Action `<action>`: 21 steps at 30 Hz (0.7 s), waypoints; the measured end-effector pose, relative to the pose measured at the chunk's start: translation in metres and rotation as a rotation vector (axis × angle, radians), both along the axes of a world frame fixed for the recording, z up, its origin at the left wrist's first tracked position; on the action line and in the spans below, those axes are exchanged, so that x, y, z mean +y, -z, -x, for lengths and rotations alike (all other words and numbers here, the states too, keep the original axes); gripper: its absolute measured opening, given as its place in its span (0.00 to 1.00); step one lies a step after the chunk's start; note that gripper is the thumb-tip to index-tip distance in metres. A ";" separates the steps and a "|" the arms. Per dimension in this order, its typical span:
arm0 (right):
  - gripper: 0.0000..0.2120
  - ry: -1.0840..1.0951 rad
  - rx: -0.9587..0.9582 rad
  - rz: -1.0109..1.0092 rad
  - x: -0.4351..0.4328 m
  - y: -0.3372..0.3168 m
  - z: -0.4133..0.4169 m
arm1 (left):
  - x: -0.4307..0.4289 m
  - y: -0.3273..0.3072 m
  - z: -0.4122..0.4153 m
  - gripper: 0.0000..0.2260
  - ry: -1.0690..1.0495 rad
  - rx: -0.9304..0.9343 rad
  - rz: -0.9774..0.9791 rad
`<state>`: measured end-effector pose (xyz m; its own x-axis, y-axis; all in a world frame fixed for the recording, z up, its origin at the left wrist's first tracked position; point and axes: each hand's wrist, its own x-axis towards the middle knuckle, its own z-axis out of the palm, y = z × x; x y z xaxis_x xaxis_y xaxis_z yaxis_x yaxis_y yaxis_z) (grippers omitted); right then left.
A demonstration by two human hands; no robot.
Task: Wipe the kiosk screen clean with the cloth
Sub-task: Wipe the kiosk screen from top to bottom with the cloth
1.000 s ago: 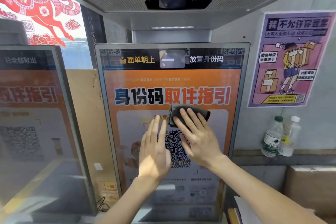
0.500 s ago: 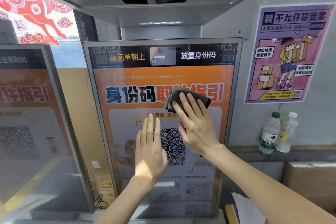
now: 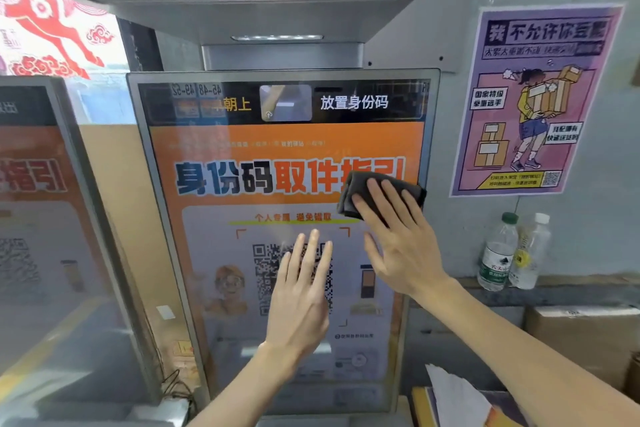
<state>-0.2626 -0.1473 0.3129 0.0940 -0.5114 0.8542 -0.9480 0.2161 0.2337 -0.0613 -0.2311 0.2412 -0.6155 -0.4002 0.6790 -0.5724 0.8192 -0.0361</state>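
The tall kiosk screen (image 3: 242, 149) stands upright in front of me, showing an orange panel with large characters and a QR code. A dark grey folded cloth (image 3: 360, 187) lies flat against the screen near its right edge, at the height of the large characters. My right hand (image 3: 398, 239) presses the cloth to the glass with straight, spread fingers. My left hand (image 3: 301, 291) rests flat on the screen over the QR code, fingers straight and pointing up.
A second kiosk screen (image 3: 41, 218) stands to the left. A purple poster (image 3: 533, 97) hangs on the wall at right, with two plastic bottles (image 3: 498, 253) on a ledge below it. A cardboard box (image 3: 581, 333) and papers (image 3: 453, 399) sit at lower right.
My right hand has slid the cloth up and to the right, from above the QR code to the screen's right edge. My left hand stays over the QR code.
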 end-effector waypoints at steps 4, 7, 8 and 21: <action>0.30 -0.014 -0.047 0.041 -0.010 -0.008 -0.006 | 0.002 0.005 0.009 0.41 0.012 0.039 -0.033; 0.31 -0.044 -0.017 -0.003 -0.008 0.015 -0.004 | 0.004 0.008 0.012 0.38 0.027 0.075 -0.054; 0.31 -0.054 0.004 -0.037 -0.005 0.025 0.000 | 0.004 0.009 0.014 0.37 0.030 0.087 -0.059; 0.29 -0.033 0.013 0.027 0.014 -0.003 0.036 | 0.002 0.020 0.025 0.34 0.002 0.163 -0.050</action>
